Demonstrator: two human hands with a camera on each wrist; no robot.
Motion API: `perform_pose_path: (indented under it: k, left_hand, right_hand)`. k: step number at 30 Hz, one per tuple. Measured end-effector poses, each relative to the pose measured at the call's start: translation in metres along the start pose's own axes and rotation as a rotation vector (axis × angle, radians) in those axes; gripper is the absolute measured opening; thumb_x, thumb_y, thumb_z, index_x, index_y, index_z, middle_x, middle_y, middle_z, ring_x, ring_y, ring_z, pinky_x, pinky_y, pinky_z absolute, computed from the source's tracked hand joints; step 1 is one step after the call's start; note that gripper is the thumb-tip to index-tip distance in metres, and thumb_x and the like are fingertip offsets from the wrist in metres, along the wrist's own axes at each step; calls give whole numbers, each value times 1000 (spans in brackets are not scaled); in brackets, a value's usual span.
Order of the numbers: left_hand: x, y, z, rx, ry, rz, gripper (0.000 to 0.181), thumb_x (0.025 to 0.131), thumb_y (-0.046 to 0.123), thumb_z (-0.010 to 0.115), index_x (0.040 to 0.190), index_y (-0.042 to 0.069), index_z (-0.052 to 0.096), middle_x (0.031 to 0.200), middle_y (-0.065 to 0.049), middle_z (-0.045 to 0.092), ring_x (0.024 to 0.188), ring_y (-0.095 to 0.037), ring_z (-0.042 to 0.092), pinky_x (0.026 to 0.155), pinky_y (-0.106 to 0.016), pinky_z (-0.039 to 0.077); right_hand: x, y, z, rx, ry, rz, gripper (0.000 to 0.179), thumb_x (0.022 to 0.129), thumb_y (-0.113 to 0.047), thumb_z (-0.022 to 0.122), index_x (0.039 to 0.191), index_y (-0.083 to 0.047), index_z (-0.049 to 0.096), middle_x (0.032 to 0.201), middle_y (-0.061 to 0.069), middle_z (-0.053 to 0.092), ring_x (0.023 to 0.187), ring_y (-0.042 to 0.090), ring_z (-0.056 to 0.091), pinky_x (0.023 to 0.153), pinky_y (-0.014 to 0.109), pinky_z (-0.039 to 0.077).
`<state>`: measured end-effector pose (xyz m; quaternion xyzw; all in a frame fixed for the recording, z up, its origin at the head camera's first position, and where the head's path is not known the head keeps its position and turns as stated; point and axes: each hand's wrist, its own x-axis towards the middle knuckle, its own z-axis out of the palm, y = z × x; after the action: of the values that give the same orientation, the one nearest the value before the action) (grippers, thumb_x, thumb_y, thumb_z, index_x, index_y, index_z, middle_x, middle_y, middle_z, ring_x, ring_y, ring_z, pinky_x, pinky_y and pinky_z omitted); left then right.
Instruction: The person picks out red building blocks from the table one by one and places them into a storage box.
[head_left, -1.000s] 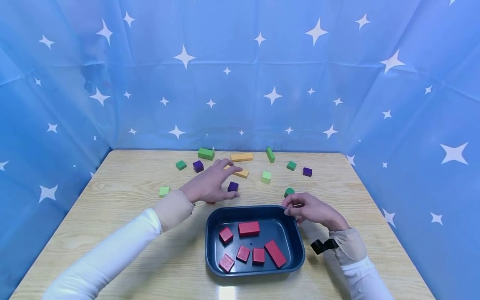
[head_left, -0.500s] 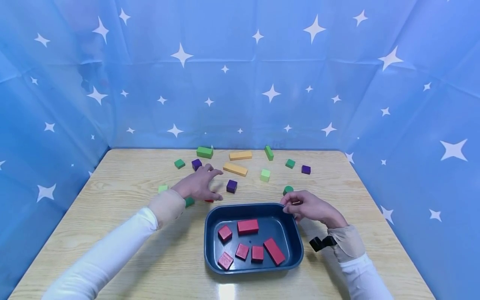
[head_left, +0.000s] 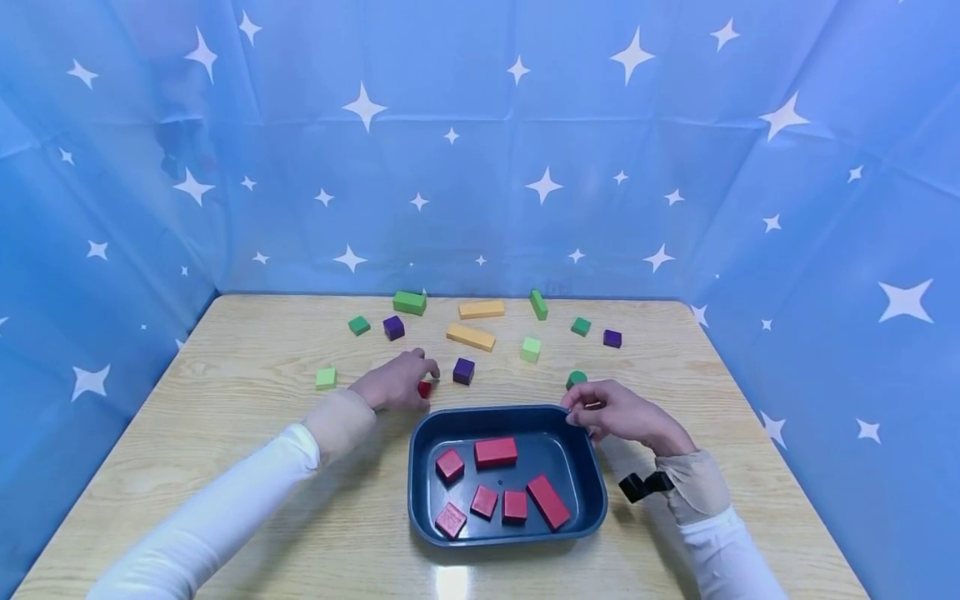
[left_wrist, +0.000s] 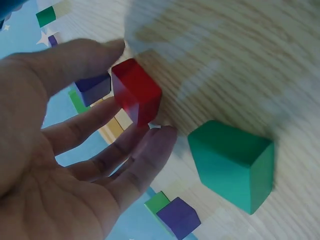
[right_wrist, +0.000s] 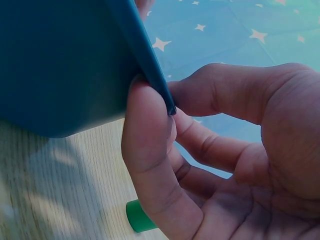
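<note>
In the head view, my left hand (head_left: 397,383) is low at the table, behind the left end of a dark blue tray (head_left: 506,542). A red block (left_wrist: 137,90) lies between its thumb and fingers, which are spread around it; the thumb tip is right by one corner. Beside this hand in the left wrist view stands a green block (left_wrist: 232,162), hidden behind the hand in the head view. My right hand (head_left: 622,414) pinches the tray's far right rim (right_wrist: 150,60) between thumb and finger. Several red blocks (head_left: 496,452) lie inside the tray.
Behind the tray are a purple cube (head_left: 463,372), two orange bars (head_left: 471,337), a light green cube (head_left: 530,349) and a green cylinder (head_left: 576,379). More green and purple blocks (head_left: 393,327) lie farther back. A blue starry curtain (head_left: 480,167) borders the table.
My left hand has moved left and down from beside the purple cube and orange bars to the red block. The right hand keeps its pinch on the rim.
</note>
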<state>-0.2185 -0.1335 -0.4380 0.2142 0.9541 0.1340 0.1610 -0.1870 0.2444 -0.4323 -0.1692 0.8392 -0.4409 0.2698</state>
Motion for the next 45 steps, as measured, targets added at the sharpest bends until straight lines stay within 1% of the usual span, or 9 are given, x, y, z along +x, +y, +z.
perform_pose_path:
  k: [4, 6, 17, 20, 24, 28, 32, 40, 45]
  left_hand:
    - [1, -3, 1, 10, 20, 59, 24, 86, 7, 77, 109, 7, 71, 102, -10, 60, 88, -20, 56, 80, -34, 55]
    - [1, -3, 2, 5, 22, 61, 21, 86, 4, 76, 106, 6, 71, 100, -9, 60, 87, -20, 57, 81, -35, 56]
    - [1, 0, 0, -13, -4, 25, 22, 86, 1, 75, 106, 8, 72, 102, -8, 63, 89, -20, 59, 84, -36, 58]
    - [1, 1, -3, -26, 2, 22, 22, 86, 1, 74, 107, 8, 71, 102, -9, 63, 89, -21, 58, 82, -35, 57]
    - [0, 4, -8, -26, 22, 36, 25, 89, 5, 74, 114, 5, 71, 105, -11, 63, 89, -21, 58, 81, -35, 58]
    - [-2, 10, -14, -17, 55, 74, 29, 90, 7, 74, 118, 3, 70, 108, -12, 63, 91, -20, 59, 83, -35, 58]
    - [-4, 18, -18, 2, 91, 133, 29, 87, 4, 74, 116, 1, 71, 107, -13, 64, 91, -21, 59, 82, -34, 58]
    - [-6, 42, -30, 7, 88, 197, 27, 86, 3, 75, 112, 3, 72, 102, -9, 62, 87, -19, 58, 77, -31, 56]
    - [-8, 58, -36, 12, 90, 248, 25, 86, 2, 75, 111, 6, 72, 104, -9, 62, 91, -19, 58, 81, -31, 57]
  right_hand:
    - [0, -2, 0, 6, -1, -1, 18, 101, -14, 62, 114, -2, 65, 92, 8, 61, 78, 21, 60, 63, 42, 62]
    - [0, -2, 0, 7, 1, 1, 18, 101, -14, 62, 114, -2, 65, 92, 8, 61, 78, 20, 61, 64, 43, 62]
    - [-1, -1, 0, 5, -4, 4, 18, 101, -15, 62, 114, -2, 65, 93, 8, 61, 78, 20, 61, 65, 46, 62]
    - [-1, 0, 0, 6, -6, 5, 18, 101, -14, 62, 114, -2, 65, 93, 8, 61, 78, 20, 60, 65, 45, 62]
    - [-1, 0, 0, 6, -6, 3, 18, 101, -14, 62, 114, -2, 65, 92, 8, 62, 76, 20, 60, 64, 45, 62]
    - [-1, 1, 1, 6, -8, 0, 18, 100, -15, 63, 113, -2, 65, 92, 8, 62, 73, 18, 60, 63, 44, 62]
    - [0, 2, 1, 10, -14, -3, 18, 100, -14, 62, 113, -2, 64, 92, 7, 62, 73, 18, 61, 64, 44, 62]
    - [0, -1, 0, 7, -14, -8, 18, 100, -13, 62, 114, -1, 64, 92, 8, 61, 76, 19, 60, 63, 44, 62]
    - [1, -1, -1, 11, -18, -21, 19, 100, -12, 62, 114, 1, 64, 91, 8, 61, 75, 19, 60, 62, 41, 62]
